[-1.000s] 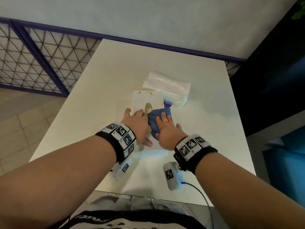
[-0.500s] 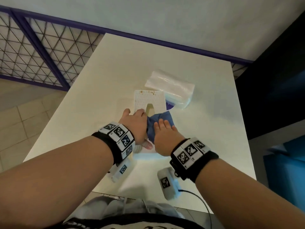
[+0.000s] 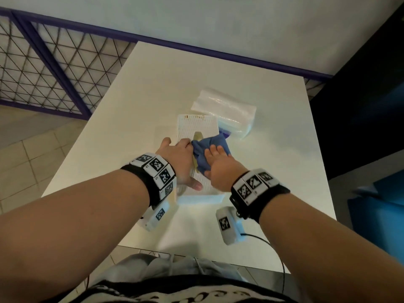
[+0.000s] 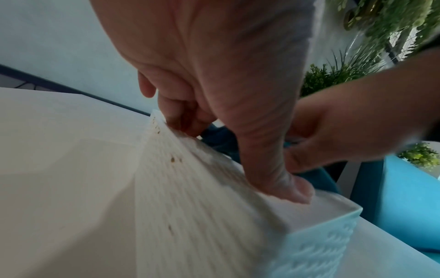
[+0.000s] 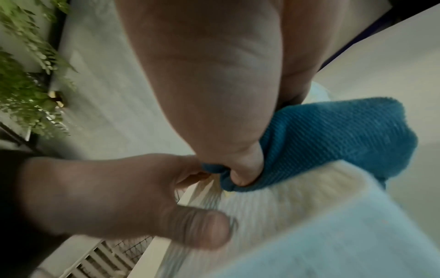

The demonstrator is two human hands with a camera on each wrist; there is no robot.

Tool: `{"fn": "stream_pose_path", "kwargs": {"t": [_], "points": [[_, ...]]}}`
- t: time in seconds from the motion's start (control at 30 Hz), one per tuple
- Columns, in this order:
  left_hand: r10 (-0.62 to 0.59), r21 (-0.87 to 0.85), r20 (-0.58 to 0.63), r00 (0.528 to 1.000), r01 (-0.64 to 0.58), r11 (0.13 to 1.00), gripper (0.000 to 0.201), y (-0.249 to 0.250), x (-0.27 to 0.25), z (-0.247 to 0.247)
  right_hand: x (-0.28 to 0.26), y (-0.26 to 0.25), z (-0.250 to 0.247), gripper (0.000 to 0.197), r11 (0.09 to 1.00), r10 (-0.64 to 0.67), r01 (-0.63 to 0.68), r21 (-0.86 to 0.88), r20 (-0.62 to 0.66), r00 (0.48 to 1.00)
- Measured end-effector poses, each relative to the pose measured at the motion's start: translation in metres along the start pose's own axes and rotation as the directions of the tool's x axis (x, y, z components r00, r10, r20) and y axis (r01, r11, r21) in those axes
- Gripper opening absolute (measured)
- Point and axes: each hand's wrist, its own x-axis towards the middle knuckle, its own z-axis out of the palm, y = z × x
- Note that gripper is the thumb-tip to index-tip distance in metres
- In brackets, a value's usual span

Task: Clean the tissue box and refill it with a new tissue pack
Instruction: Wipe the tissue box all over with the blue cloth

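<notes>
Tissue box (image 3: pixel 197 125), white and woven-patterned with small brown specks on its side, lay flat near the middle of a white table (image 3: pixel 135 88). The person's left hand (image 3: pixel 178 162) gripped it along its left edge, thumb pressed on top. Their right hand (image 3: pixel 218 169) pressed a bunched blue cloth (image 3: pixel 207 149) onto the lid, thumb tucked into the fabric, covering most of the dispensing slot. A plastic-wrapped tissue pack (image 3: pixel 225 110) sat just beyond the box, touching its far right corner. A wire-mesh railing (image 3: pixel 54 68) stood left of the table.
</notes>
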Motion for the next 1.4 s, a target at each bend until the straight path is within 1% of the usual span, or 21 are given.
{"fn": "stream_pose_path", "kwargs": {"t": [0.07, 0.17, 0.27, 0.33, 0.4, 0.47, 0.57, 0.63, 0.73, 0.77, 0.8, 0.83, 0.87, 0.9, 0.93, 0.97, 1.0, 1.17, 1.27, 1.33, 1.4], "points": [[-0.003, 0.004, -0.018, 1.000, 0.003, 1.000, 0.114, 0.000, 0.000, 0.001, -0.021, -0.001, 0.009, 0.066, 0.996, -0.077, 0.077, -0.040, -0.004, 0.997], [-0.026, -0.013, -0.009, 1.000, 0.026, 1.000, 0.115, 0.000, 0.003, 0.005, -0.046, 0.003, 0.006, 0.055, 0.969, -0.194, 0.201, -0.143, 0.060, 0.979], [-0.009, -0.004, -0.018, 1.000, 0.009, 1.000, 0.119, 0.000, 0.006, 0.007, -0.071, 0.008, -0.013, 0.045, 0.974, -0.201, 0.207, -0.094, 0.069, 0.977], [-0.012, 0.022, 0.010, 1.000, 0.012, 1.000, 0.124, -0.001, 0.005, 0.003, -0.080, 0.018, -0.028, 0.039, 0.988, -0.116, 0.109, 0.112, 0.063, 0.991], [0.013, 0.071, 0.063, 0.998, -0.018, 0.997, 0.128, -0.004, 0.002, -0.005, -0.082, 0.034, -0.039, 0.033, 0.964, -0.006, 0.018, 0.264, -0.047, 0.999], [0.086, 0.128, 0.132, 0.988, -0.103, 0.986, 0.132, -0.011, 0.002, -0.015, -0.077, 0.053, -0.044, 0.032, 0.944, 0.108, -0.043, 0.327, -0.183, 0.977], [0.199, 0.254, 0.225, 0.954, -0.254, 0.933, 0.133, -0.020, 0.004, -0.024, -0.066, 0.078, -0.048, 0.037, 0.893, 0.248, -0.101, 0.438, -0.293, 0.924], [0.208, 0.261, 0.216, 0.954, -0.262, 0.929, 0.125, -0.019, 0.004, -0.025, -0.060, 0.089, -0.052, 0.041, 0.856, 0.319, -0.096, 0.507, -0.374, 0.871], [0.172, 0.094, 0.204, 0.964, -0.194, 0.977, 0.111, -0.012, 0.001, -0.016, -0.054, 0.088, -0.057, 0.039, 0.809, 0.364, 0.006, 0.588, -0.509, 0.780], [0.165, 0.052, 0.215, 0.963, -0.180, 0.982, 0.110, -0.009, 0.000, -0.012, -0.054, 0.081, -0.058, 0.038, 0.796, 0.360, 0.044, 0.604, -0.530, 0.768], [0.156, 0.033, 0.215, 0.964, -0.166, 0.986, 0.111, -0.006, -0.001, -0.009, -0.051, 0.074, -0.055, 0.039, 0.807, 0.332, 0.064, 0.587, -0.541, 0.773], [0.142, 0.024, 0.203, 0.969, -0.150, 0.988, 0.111, -0.004, -0.001, -0.007, -0.046, 0.064, -0.047, 0.040, 0.847, 0.280, 0.049, 0.530, -0.522, 0.806], [0.131, 0.019, 0.182, 0.975, -0.136, 0.990, 0.112, -0.003, 0.000, -0.006, -0.038, 0.054, -0.034, 0.044, 0.900, 0.204, 0.016, 0.436, -0.452, 0.869], [0.128, 0.010, 0.163, 0.978, -0.131, 0.991, 0.112, -0.002, 0.000, -0.004, -0.030, 0.044, -0.017, 0.049, 0.941, 0.140, -0.028, 0.339, -0.314, 0.939], [0.126, -0.002, 0.158, 0.979, -0.127, 0.992, 0.113, -0.001, 0.000, -0.005, -0.023, 0.037, -0.002, 0.056, 0.965, 0.116, -0.071, 0.253, -0.166, 0.979], [0.125, -0.010, 0.162, 0.979, -0.125, 0.992, 0.113, -0.001, 0.000, -0.004, -0.014, 0.036, 0.010, 0.062, 0.973, 0.130, -0.114, 0.202, -0.068, 0.989], [0.128, -0.004, 0.169, 0.977, -0.129, 0.992, 0.114, -0.001, 0.000, -0.005, -0.009, 0.039, 0.014, 0.066, 0.968, 0.162, -0.152, 0.198, -0.034, 0.986], [0.113, 0.010, 0.200, 0.973, -0.117, 0.993, 0.117, 0.002, 0.001, -0.007, 0.010, 0.038, -0.004, 0.082, 0.925, 0.329, -0.325, 0.196, 0.010, 0.944], [0.079, 0.013, 0.212, 0.974, -0.084, 0.996, 0.119, 0.007, 0.005, -0.005, 0.012, 0.014, 0.002, 0.079, 0.967, 0.207, -0.207, 0.152, 0.011, 0.978], [0.067, 0.008, 0.223, 0.972, -0.071, 0.997, 0.118, 0.009, 0.005, -0.005, 0.009, 0.020, 0.008, 0.072, 0.980, 0.139, -0.136, 0.147, -0.011, 0.990], [0.070, -0.002, 0.242, 0.968, -0.071, 0.997, 0.117, 0.008, 0.004, -0.006, 0.007, 0.038, 0.005, 0.071, 0.974, 0.179, -0.173, 0.146, -0.024, 0.984]]}}
